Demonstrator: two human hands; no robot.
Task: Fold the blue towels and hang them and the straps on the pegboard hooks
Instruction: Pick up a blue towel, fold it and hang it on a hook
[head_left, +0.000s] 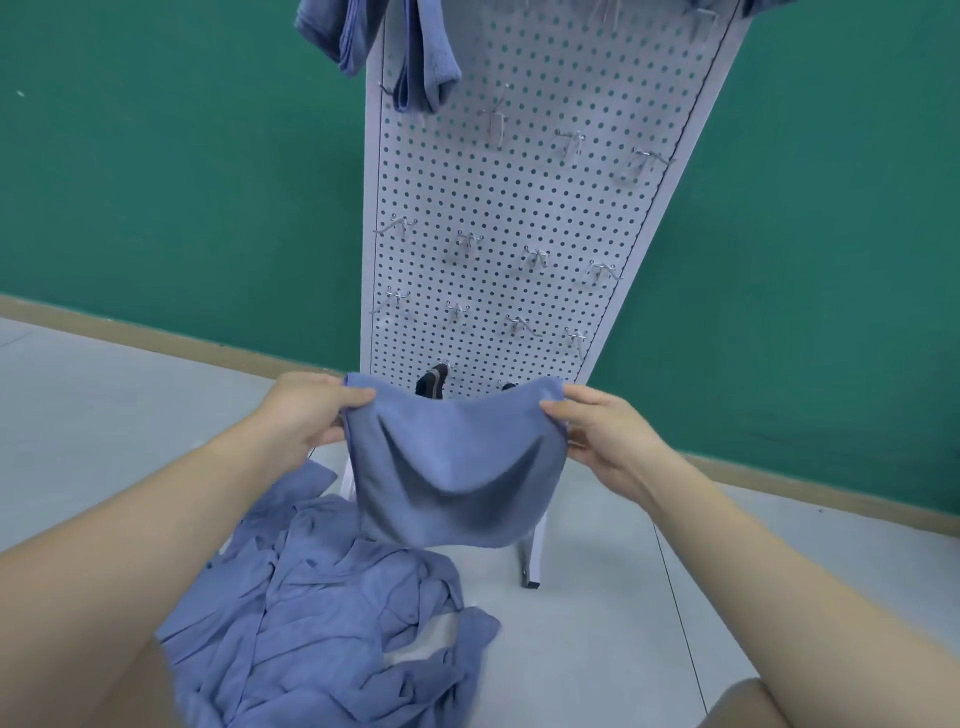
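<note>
Left hand (306, 410) and right hand (597, 431) pinch top corners of blue towel (452, 467), held before pegboard (519, 208). Cloth light, limp, sagging mid-edge; corners likely best hold.

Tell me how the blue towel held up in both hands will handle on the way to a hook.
Probably floppy: the towel sags between the left hand and right hand. Likely light, since pinched corners carry it. It should drape over a hook easily.
</note>
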